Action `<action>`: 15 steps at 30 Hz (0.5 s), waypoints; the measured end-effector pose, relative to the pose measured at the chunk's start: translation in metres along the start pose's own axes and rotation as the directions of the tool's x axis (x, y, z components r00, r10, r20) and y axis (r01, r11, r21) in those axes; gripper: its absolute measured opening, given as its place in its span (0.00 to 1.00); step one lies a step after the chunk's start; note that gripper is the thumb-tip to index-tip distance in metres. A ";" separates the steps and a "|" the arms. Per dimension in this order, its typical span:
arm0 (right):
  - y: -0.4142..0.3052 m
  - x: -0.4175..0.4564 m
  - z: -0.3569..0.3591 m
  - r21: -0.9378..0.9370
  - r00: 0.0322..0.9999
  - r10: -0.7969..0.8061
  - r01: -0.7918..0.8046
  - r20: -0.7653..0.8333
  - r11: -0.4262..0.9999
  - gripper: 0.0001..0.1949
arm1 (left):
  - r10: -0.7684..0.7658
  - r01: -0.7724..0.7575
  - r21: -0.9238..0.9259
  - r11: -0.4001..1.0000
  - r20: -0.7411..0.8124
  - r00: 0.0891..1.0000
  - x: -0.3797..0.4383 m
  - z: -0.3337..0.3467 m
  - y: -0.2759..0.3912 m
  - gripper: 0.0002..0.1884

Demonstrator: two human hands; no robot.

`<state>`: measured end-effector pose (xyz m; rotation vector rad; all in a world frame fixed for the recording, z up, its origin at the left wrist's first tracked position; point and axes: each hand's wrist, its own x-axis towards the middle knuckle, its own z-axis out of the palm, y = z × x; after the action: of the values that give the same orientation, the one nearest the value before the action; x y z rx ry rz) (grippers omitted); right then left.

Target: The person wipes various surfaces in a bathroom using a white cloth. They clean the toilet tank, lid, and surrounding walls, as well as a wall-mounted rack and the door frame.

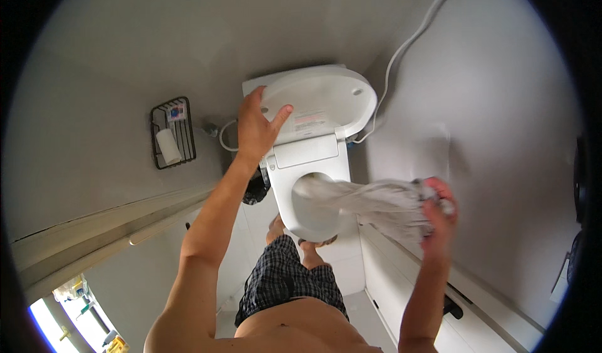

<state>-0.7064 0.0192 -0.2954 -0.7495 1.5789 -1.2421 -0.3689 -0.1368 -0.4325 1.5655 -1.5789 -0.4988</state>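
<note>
A white toilet (277, 183) stands before me with its lid (329, 89) raised. My left hand (258, 122) is at the left side of the lid, thumb and fingers apart; whether it touches the lid is hard to tell. Bunched in my right hand (439, 212), at the right of the bowl, is a light grey cloth (390, 198). The cloth stretches leftward over the seat, and its blurred far end is above the bowl opening.
A black wire basket (193, 141) with a white roll (168, 146) hangs on the left wall. A black bag (256, 190) is beside the toilet. A white hose (389, 66) runs up the right wall. White cabinets (400, 268) with a black handle are at lower right.
</note>
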 end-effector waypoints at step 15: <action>0.067 0.079 0.005 0.209 0.962 -0.215 0.179 0.168 0.961 0.25 | 0.008 -0.152 0.094 0.984 0.828 0.561 -0.394 0.031 -0.068 0.30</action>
<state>-0.7237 -0.0327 -0.3831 -0.8891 1.2326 -1.4014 -0.4013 0.2205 -0.6121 1.4144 -2.4357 -1.2239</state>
